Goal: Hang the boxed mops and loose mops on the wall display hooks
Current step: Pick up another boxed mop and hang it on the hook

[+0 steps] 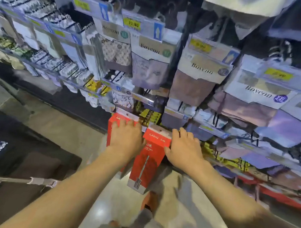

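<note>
While the boxed mop (148,163) is gripped by both hands, left hand (126,139) at 9 o'clock, right hand (185,150) at 3 o'clock, its hang tab must be aligned with a hook.

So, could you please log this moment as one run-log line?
left hand: on left red box | right hand: steadying front red box | boxes: at display hooks, hang unconfirmed

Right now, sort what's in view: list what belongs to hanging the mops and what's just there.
Part of the job:
- front red mop box, held by the right hand
- second red mop box, under the left hand

Just there:
- hanging Boxcan packets
- yellow price tags
- dark cart
</note>
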